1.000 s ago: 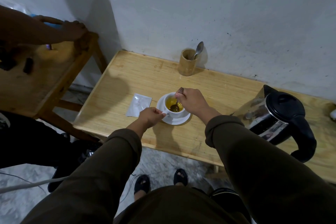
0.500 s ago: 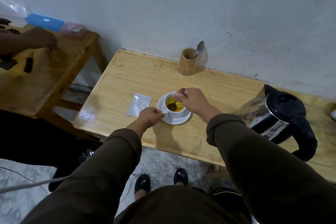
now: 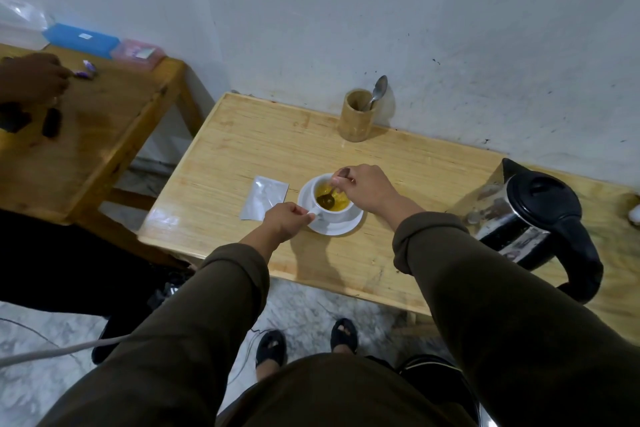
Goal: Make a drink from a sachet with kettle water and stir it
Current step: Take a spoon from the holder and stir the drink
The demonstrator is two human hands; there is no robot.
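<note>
A white cup (image 3: 341,212) holding yellow liquid stands on a white saucer (image 3: 341,226) near the front of the light wooden table (image 3: 242,156). My left hand (image 3: 285,220) pinches the cup's handle on its left side. My right hand (image 3: 363,189) grips a spoon (image 3: 327,198) whose bowl dips into the liquid. A silver sachet (image 3: 265,198) lies flat on the table just left of the saucer. The steel and black kettle (image 3: 533,222) sits to the right, lid down, handle toward me.
A bamboo holder (image 3: 356,120) with another spoon (image 3: 377,90) stands at the back by the wall. A second wooden table (image 3: 104,121) on the left carries blue and pink boxes, and another person's hand (image 3: 33,78) is over it. My feet show below the table edge.
The spoon's bowl has shifted from the cup's middle toward its left side as my right hand moves it. The other person's hand has pulled back left on the side table.
</note>
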